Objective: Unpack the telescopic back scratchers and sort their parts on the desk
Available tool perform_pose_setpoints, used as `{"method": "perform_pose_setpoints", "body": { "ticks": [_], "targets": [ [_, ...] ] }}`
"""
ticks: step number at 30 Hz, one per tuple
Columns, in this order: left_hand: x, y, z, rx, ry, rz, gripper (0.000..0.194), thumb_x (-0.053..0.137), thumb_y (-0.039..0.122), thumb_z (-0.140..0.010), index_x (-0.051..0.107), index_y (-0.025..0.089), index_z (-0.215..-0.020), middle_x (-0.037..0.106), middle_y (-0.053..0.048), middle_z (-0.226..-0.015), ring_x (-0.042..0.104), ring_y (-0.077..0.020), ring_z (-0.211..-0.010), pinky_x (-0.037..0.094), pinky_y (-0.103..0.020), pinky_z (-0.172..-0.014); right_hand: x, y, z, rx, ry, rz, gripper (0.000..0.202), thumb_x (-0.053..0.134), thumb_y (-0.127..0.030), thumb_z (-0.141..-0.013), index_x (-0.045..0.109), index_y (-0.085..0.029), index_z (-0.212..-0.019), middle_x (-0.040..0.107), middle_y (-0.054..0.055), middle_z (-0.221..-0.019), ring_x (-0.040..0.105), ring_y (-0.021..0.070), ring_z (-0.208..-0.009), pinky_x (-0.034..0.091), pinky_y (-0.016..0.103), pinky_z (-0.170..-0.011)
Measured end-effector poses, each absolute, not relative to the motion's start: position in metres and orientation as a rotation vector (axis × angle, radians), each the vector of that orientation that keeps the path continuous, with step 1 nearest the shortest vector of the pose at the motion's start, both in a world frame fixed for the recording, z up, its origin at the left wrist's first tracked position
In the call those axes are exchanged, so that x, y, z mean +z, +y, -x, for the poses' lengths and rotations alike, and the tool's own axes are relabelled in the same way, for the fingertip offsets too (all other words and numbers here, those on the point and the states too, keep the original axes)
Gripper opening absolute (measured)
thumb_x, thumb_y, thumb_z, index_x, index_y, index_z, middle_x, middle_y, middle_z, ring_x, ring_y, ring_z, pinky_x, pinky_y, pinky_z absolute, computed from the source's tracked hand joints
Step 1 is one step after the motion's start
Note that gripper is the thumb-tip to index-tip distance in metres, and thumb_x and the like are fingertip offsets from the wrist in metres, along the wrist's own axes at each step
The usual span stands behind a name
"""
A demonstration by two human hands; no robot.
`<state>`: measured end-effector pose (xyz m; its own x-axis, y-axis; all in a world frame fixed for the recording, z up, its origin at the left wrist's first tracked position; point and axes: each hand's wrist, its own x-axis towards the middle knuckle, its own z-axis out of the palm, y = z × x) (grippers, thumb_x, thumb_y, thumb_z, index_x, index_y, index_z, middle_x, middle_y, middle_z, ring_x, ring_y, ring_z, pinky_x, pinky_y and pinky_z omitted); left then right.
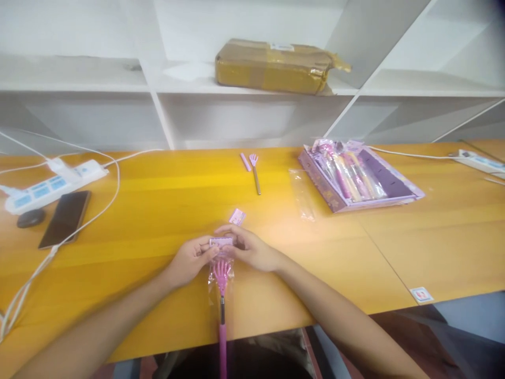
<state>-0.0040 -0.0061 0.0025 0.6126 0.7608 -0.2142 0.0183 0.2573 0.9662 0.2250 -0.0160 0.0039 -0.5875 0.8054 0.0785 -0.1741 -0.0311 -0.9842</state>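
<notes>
My left hand (191, 260) and my right hand (250, 248) pinch a small purple card (221, 242) from its two sides, at the top of a clear plastic bag. In the bag lies a pink hand-shaped scratcher (222, 276), its fingers pointing away from me and its pink handle reaching past the table's front edge. Just beyond my right hand a second purple card (237, 216) rests on the table. Farther back are an unwrapped scratcher (255, 173) with a metal rod and a short purple tube (245, 162).
At the back right, a purple box (327, 192) holds several wrapped scratchers, with a clear bag (303, 195) beside it. A phone (65, 218), a power strip (55, 184) and cables lie left. A taped parcel (272, 66) sits on the white shelf.
</notes>
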Motion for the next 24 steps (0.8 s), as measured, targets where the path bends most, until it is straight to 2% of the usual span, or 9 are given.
{"method": "perform_pose_setpoints", "body": {
  "ticks": [4, 8, 10, 12, 15, 20, 24],
  "targets": [
    [0.003, -0.004, 0.003, 0.598, 0.801, -1.188, 0.048, 0.075, 0.050, -0.096, 0.069, 0.015, -0.128, 0.078, -0.013, -0.119, 0.075, -0.0260, -0.107, 0.058, -0.037, -0.095, 0.003, -0.013, -0.225, 1.638, -1.554, 0.792, 0.041, 0.064, -0.041, -0.105, 0.052, -0.023, -0.139, 0.065, 0.004, -0.106, 0.064, 0.0169, -0.089, 0.054, 0.034, -0.085],
    [0.005, -0.007, 0.002, 0.661, 0.803, -1.268, 0.045, 0.073, 0.049, -0.097, 0.069, 0.016, -0.126, 0.078, -0.012, -0.117, 0.074, -0.0255, -0.104, 0.057, -0.039, -0.097, 0.005, -0.025, -0.215, 1.388, -1.553, 1.129, 0.039, 0.061, -0.049, -0.105, 0.055, -0.023, -0.134, 0.059, -0.002, -0.082, 0.055, 0.0138, -0.066, 0.050, 0.028, -0.063],
    [0.007, -0.015, 0.000, 0.663, 0.807, -1.335, 0.041, 0.071, 0.047, -0.098, 0.069, 0.016, -0.125, 0.078, -0.011, -0.115, 0.074, -0.0252, -0.103, 0.057, -0.038, -0.095, 0.007, -0.043, -0.208, 1.450, -1.452, 1.186, 0.048, 0.057, -0.058, -0.105, 0.052, -0.022, -0.136, 0.057, -0.004, -0.076, 0.050, 0.0115, -0.054, 0.044, 0.024, -0.049],
    [0.009, -0.026, -0.003, 0.620, 0.786, -1.386, 0.037, 0.070, 0.045, -0.100, 0.069, 0.017, -0.124, 0.078, -0.011, -0.113, 0.075, -0.0248, -0.102, 0.058, -0.036, -0.093, 0.009, -0.070, -0.202, 1.619, -1.343, 1.151, 0.055, 0.057, -0.065, -0.103, 0.049, -0.021, -0.137, 0.061, -0.003, -0.076, 0.052, 0.0113, -0.050, 0.043, 0.023, -0.042],
    [0.015, -0.043, -0.010, 0.539, 0.716, -1.370, 0.033, 0.071, 0.042, -0.100, 0.070, 0.016, -0.121, 0.079, -0.011, -0.114, 0.075, -0.0249, -0.104, 0.058, -0.035, -0.093, 0.011, -0.120, -0.197, 1.790, -1.253, 1.123, 0.053, 0.065, -0.063, -0.100, 0.050, -0.023, -0.131, 0.066, -0.001, -0.081, 0.058, 0.0120, -0.054, 0.048, 0.022, -0.042],
    [0.019, -0.055, -0.017, 0.598, 0.712, -1.353, 0.034, 0.076, 0.041, -0.096, 0.070, 0.015, -0.117, 0.079, -0.013, -0.114, 0.076, -0.0249, -0.106, 0.058, -0.037, -0.097, 0.004, -0.185, -0.185, 1.841, -1.192, 1.232, 0.047, 0.079, -0.055, -0.089, 0.058, -0.021, -0.115, 0.055, -0.007, -0.070, 0.052, 0.0092, -0.049, 0.045, 0.019, -0.040],
    [0.018, -0.053, -0.016, 0.657, 0.704, -1.317, 0.041, 0.082, 0.043, -0.090, 0.068, 0.016, -0.117, 0.077, -0.011, -0.111, 0.075, -0.0238, -0.101, 0.059, -0.034, -0.089, -0.005, -0.203, -0.176, 1.866, -1.148, 1.225, 0.046, 0.081, -0.058, -0.087, 0.067, -0.016, -0.098, 0.066, 0.000, -0.080, 0.051, 0.0072, -0.053, 0.040, 0.018, -0.045]
  ]
}}
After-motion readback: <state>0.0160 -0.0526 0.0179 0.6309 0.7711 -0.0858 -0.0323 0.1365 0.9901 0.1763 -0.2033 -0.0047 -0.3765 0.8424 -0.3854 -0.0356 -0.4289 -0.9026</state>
